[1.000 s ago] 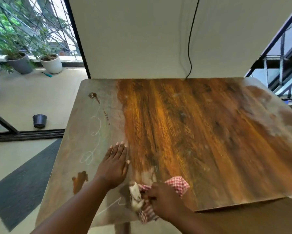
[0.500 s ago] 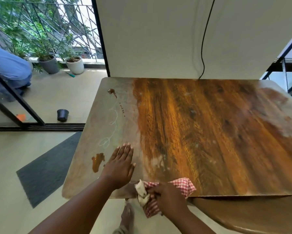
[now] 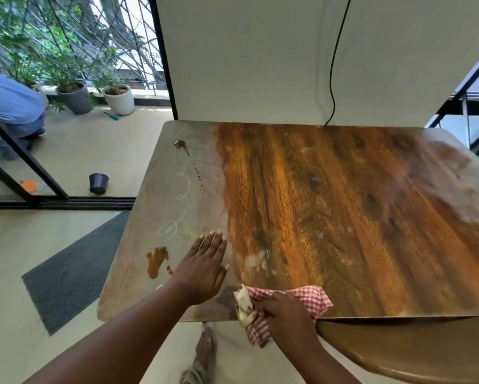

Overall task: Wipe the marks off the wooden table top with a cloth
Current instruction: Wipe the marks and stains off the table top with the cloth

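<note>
The wooden table top (image 3: 329, 206) fills the middle of the view. Its left strip is dull and dusty and bears white chalk loops (image 3: 177, 206), a brown stain (image 3: 156, 260) near the front, a small brown blot (image 3: 180, 144) at the back and a row of dots. My left hand (image 3: 205, 268) lies flat, palm down, just right of the big stain. My right hand (image 3: 286, 314) is shut on a red-and-white checked cloth (image 3: 310, 299) bunched at the table's near edge; part of the cloth hangs over the edge.
A white wall with a black cable (image 3: 335, 79) backs the table. A curved wooden chair back (image 3: 399, 347) sits at the near right. On the floor lie a dark mat (image 3: 75, 270) and a black pot (image 3: 98, 183). A person in blue (image 3: 11, 103) crouches by potted plants.
The view has swung left and back, showing more floor and the table's near edge. My hands stay at the front left; the cloth now hangs partly over the edge.
</note>
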